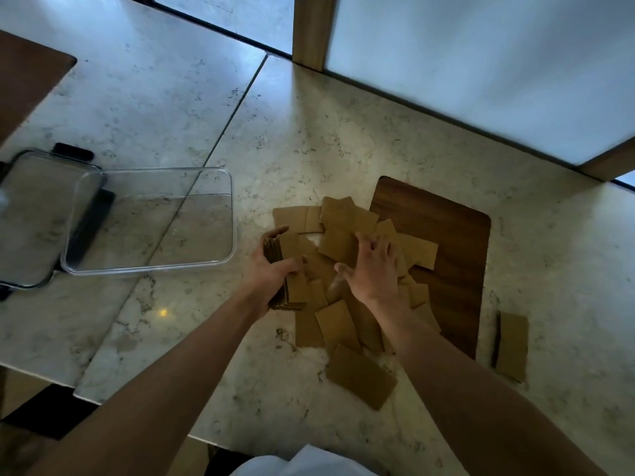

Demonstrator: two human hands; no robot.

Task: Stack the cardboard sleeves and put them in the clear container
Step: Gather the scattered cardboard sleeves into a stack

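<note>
Gripping a thick stack of cardboard sleeves (290,269) edge-on, the left hand (271,266) has its thumb over the top sleeve and its fingers wrapped round the far end of the bundle. The stack sits at the left edge of the loose pile of sleeves (347,255), which serves as the landmark here. The right hand (372,269) lies flat on the middle of that pile, fingers spread and palm down, pressing on loose sleeves without closing on any of them. The pile spreads over a marble counter (309,139) and overlaps the left side of a dark wooden board (446,242) that lies to its right. One sleeve (360,376) lies apart at the near edge of the pile, and another (512,345) rests well right of it, beyond the board. Left of the pile stands the clear container (154,219), with no sleeves in it. Its lid (34,218), with dark clips, lies further left, partly under the container's edge.
</note>
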